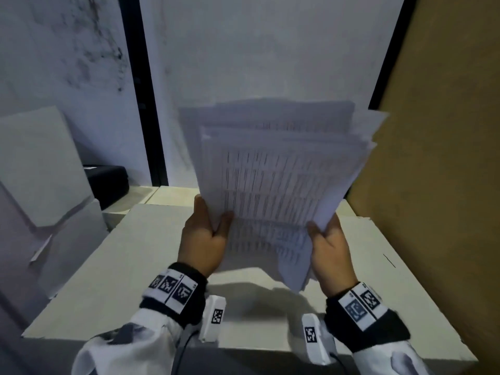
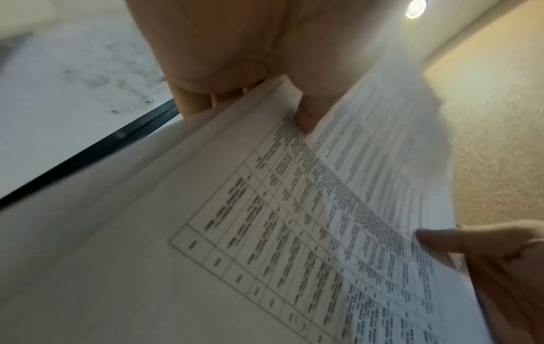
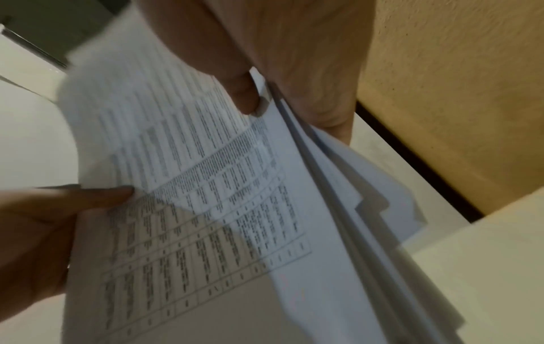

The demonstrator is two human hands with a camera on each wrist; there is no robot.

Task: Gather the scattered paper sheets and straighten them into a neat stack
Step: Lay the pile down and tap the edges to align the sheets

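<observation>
Head view shows both hands raised above the table, each gripping one lower side of the paper sheets. The left hand pinches the left edge, thumb on the printed face and fingers behind; the left wrist view confirms the thumb pressed onto the top sheet. The right hand pinches the right edge likewise, thumb forward, and in the right wrist view its thumb bears on the front page while the remaining fingers lie behind the bundle. The sheets are held clear of the table, roughly upright and leaning away from the person, printed tables facing the camera. Alignment is poor: top edges fan out in steps, and on the right side several corners project at differing angles. Motion blur obscures finer detail. Assessment: gathering appears complete, with no loose sheets visible on the table; the straightening step is in hand. The next move likely calls for a slackened pinch and the lower edge tapped on the table so the sheets settle flush, then the same on a side edge. A brown board stands close on the right.
</observation>
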